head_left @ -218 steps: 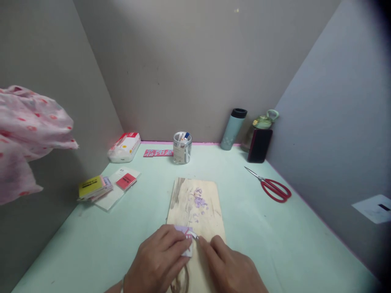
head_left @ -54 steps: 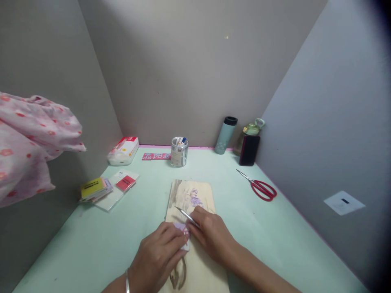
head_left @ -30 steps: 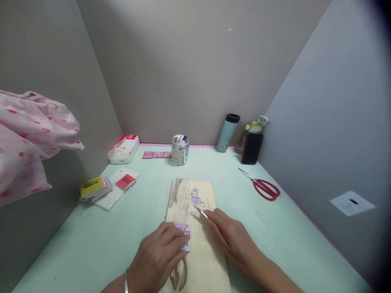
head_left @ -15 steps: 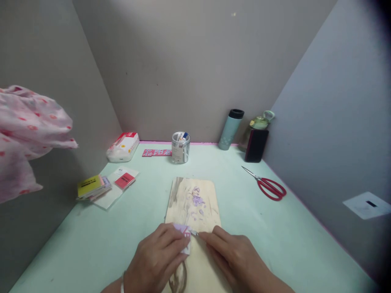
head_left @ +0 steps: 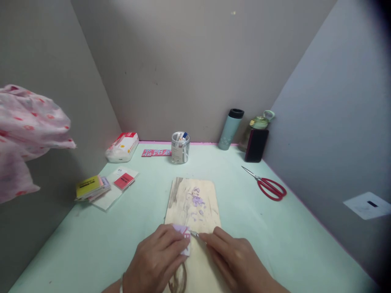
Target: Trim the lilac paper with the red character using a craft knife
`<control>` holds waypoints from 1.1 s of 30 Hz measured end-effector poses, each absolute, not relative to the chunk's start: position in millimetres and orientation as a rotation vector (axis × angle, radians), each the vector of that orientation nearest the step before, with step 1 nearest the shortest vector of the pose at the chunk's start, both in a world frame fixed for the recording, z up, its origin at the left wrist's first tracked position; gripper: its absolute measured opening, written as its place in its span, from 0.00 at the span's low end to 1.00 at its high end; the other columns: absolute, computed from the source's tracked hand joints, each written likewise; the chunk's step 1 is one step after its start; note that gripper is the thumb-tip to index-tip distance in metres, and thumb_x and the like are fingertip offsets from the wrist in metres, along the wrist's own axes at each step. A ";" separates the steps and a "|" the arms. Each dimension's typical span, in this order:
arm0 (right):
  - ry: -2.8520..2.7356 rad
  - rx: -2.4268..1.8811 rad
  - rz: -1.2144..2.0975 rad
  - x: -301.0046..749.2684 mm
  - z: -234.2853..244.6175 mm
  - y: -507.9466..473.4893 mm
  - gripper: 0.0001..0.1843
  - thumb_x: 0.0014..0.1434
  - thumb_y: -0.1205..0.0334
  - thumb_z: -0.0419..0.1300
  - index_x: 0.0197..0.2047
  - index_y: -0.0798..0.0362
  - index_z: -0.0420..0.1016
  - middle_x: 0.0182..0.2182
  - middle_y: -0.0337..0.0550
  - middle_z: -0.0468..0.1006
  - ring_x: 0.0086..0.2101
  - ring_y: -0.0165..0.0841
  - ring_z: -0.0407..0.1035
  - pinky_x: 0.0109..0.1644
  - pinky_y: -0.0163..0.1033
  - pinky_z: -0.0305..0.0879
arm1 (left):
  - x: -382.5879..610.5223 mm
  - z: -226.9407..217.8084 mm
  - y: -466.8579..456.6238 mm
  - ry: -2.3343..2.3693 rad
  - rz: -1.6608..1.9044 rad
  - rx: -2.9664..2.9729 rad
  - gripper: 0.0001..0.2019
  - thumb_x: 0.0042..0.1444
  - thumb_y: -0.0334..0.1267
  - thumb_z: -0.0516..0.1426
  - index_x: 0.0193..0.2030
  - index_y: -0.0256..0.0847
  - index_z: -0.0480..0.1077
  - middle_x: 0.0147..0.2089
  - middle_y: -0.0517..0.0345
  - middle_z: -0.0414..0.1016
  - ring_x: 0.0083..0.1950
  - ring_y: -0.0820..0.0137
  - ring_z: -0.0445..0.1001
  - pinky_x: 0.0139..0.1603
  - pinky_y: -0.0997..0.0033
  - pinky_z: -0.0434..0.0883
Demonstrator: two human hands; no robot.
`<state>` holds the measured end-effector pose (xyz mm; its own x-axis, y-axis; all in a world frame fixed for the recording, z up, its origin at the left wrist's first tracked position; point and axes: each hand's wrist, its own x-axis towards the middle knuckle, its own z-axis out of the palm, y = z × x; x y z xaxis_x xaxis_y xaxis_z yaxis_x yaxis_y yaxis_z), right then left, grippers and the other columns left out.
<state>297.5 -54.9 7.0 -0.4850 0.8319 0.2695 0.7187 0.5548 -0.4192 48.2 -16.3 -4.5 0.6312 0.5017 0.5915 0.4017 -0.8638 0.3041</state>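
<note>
A wooden board point(head_left: 195, 211) lies on the pale green table, with small purple paper scraps point(head_left: 197, 202) scattered on its middle. My left hand point(head_left: 155, 262) presses a small purple and white paper piece point(head_left: 184, 232) flat on the board's near part. My right hand point(head_left: 236, 260) grips a thin metal craft knife point(head_left: 194, 234), whose tip meets the right edge of the paper piece. Both hands sit close together at the board's near end.
Red scissors point(head_left: 270, 187) lie to the right. At the back stand a jar of small items point(head_left: 180, 147), a teal flask point(head_left: 231, 129), a green bottle point(head_left: 259, 122) and a dark phone point(head_left: 255, 145). A tissue pack point(head_left: 122, 146), cards point(head_left: 91, 187) and pink cloth point(head_left: 27, 134) are at left.
My right hand reached forward with the knife to the purple scraps, then drew back, bringing the tip to the paper under my left hand. The left hand stayed put.
</note>
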 end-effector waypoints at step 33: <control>-2.286 -1.273 0.387 295.4 11.7 -55.9 0.20 0.69 0.70 0.47 0.54 0.55 0.78 0.33 0.45 0.80 0.26 0.32 0.76 0.27 0.34 0.64 | 47.7 -2.0 -17.1 0.760 1.047 2.716 0.10 0.71 0.30 0.53 0.54 0.36 0.74 0.44 0.53 0.80 0.47 0.65 0.77 0.49 0.68 0.80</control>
<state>295.4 -55.9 11.7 -0.4441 0.8513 0.2793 0.7120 0.5246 -0.4668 47.7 -17.1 -2.0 0.6318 0.5004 0.5920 0.4081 -0.8640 0.2949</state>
